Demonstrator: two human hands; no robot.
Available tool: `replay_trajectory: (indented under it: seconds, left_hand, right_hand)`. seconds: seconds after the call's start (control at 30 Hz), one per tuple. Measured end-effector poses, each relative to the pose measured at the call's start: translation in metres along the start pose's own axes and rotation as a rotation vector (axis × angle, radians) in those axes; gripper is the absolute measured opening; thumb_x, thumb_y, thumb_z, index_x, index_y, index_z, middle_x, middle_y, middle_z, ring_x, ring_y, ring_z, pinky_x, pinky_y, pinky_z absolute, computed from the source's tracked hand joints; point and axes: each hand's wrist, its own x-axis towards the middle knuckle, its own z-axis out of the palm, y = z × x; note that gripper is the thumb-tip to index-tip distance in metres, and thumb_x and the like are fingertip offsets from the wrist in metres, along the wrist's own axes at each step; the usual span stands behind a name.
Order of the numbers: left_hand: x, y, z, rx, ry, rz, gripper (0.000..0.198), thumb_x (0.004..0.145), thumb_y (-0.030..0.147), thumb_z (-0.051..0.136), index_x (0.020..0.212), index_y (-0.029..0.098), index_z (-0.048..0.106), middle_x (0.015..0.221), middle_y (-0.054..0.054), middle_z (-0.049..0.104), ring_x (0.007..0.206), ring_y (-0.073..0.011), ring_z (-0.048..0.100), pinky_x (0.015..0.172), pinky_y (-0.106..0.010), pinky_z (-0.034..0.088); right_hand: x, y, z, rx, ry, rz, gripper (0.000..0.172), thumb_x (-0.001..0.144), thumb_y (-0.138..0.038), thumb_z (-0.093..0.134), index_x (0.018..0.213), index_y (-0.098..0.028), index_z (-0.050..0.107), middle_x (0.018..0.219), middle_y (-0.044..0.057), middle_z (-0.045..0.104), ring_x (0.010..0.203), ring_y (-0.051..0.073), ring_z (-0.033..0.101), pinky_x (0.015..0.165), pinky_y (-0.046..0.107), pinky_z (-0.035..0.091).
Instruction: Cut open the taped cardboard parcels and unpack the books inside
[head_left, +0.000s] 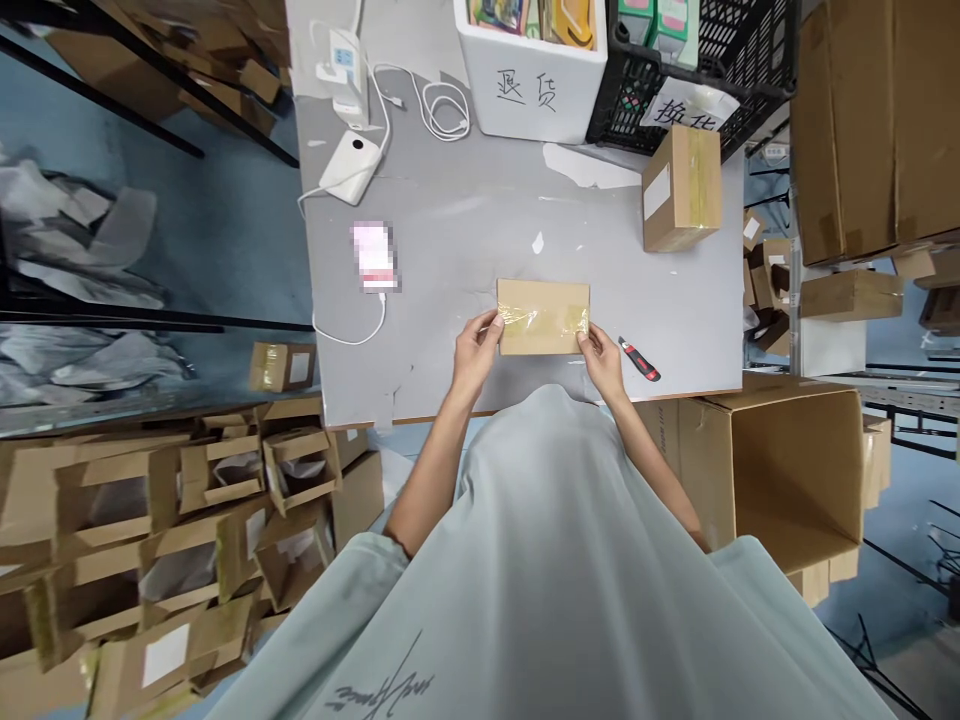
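A small flat cardboard box [544, 300], sealed with clear yellowish tape along its middle, is between my hands close to the table's front edge. My left hand [475, 350] grips its left end, thumb on top by the tape. On the opposite end, my right hand [601, 360] has its thumb on the top face and its fingers at the side. Just right of that hand lies a red and black utility knife [640, 360]. Whether the box rests on the table or is slightly lifted, I cannot tell.
A taped carton [682, 190] stands on the grey table [450, 220] at right. Behind are a white bin [532, 95] and a black crate [626, 110]. A phone [374, 256], power bank [350, 167] and cables lie left. A large open carton [795, 480] sits below right.
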Motion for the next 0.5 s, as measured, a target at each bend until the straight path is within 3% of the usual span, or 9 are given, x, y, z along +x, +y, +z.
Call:
replay_trajectory:
  seconds: [0.2,0.3,0.4,0.5]
  left_hand:
    - [0.004,-0.020,-0.009,0.008,-0.034,-0.100,0.058,0.095,0.071,0.073,0.124,0.021,0.080,0.134,-0.014,0.081,0.124,-0.0303,0.076,0.109,-0.043,0.061]
    - [0.003,-0.025,-0.017,-0.004,-0.082,-0.107,0.059,0.093,0.070,0.075,0.127,0.022,0.078,0.137,-0.016,0.080,0.128,-0.0316,0.075,0.113,-0.046,0.060]
    - [0.002,-0.020,-0.025,0.058,-0.081,-0.062,0.056,0.095,0.066,0.075,0.131,0.022,0.076,0.146,-0.019,0.075,0.138,-0.0341,0.071,0.120,-0.051,0.057]
    - [0.005,-0.005,-0.030,0.201,0.009,0.085,0.053,0.097,0.060,0.073,0.136,0.025,0.074,0.152,-0.019,0.069,0.145,-0.0362,0.066,0.125,-0.054,0.053]
  right_hand:
    - [-0.007,0.006,0.004,-0.075,-0.022,0.048,0.080,0.095,-0.084,0.065,0.143,-0.021,0.076,0.144,0.015,0.081,0.139,0.033,0.074,0.122,0.049,0.060]
    - [-0.013,0.012,0.007,-0.060,0.023,0.082,0.075,0.093,-0.079,0.070,0.142,-0.022,0.076,0.151,0.017,0.077,0.137,0.034,0.076,0.119,0.051,0.062]
    - [-0.020,0.019,0.006,-0.039,0.110,0.104,0.072,0.093,-0.075,0.074,0.141,-0.022,0.076,0.157,0.020,0.073,0.136,0.036,0.076,0.118,0.055,0.063]
    - [-0.025,0.024,-0.001,-0.031,0.185,0.107,0.067,0.093,-0.073,0.074,0.138,-0.023,0.077,0.155,0.021,0.074,0.136,0.036,0.077,0.117,0.055,0.063]
